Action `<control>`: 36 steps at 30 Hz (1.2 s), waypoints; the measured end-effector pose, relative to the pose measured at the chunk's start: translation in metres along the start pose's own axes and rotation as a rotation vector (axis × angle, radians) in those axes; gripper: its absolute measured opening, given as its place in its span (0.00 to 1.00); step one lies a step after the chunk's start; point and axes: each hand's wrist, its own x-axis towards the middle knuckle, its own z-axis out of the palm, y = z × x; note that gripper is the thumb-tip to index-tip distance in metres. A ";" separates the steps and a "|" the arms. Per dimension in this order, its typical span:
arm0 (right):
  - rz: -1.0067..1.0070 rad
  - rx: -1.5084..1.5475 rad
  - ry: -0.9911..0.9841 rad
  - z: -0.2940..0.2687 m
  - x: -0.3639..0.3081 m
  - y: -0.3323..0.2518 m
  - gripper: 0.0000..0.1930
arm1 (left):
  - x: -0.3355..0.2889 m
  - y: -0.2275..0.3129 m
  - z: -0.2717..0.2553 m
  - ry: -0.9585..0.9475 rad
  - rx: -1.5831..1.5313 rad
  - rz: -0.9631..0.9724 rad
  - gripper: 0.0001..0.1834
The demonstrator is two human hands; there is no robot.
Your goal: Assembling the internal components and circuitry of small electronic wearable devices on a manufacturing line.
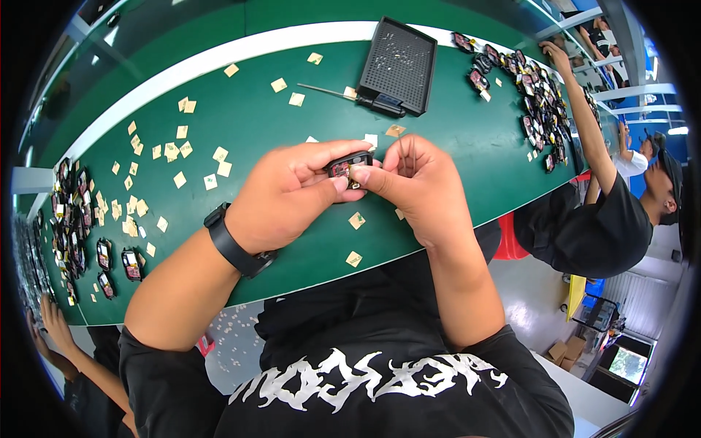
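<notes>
black small device point(341, 168), above the green table point(478, 150), is clamped in the left hand point(281, 193); right hand point(427, 182) has thumb at open face, its grip i cannot tell; fine fingerwork seems the step, next move needs steady hold

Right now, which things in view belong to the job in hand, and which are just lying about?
Likely part of the job:
device, in the left hand, right hand at it
similar devices piled left and right
tool and tray, perhaps; both untouched

Seemingly just lying about:
pale squares over the table
boxes, lower right
</notes>
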 end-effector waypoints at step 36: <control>-0.390 -1.008 0.516 -0.186 0.100 -0.014 0.27 | -0.295 0.031 -0.091 1.424 0.615 -0.099 0.14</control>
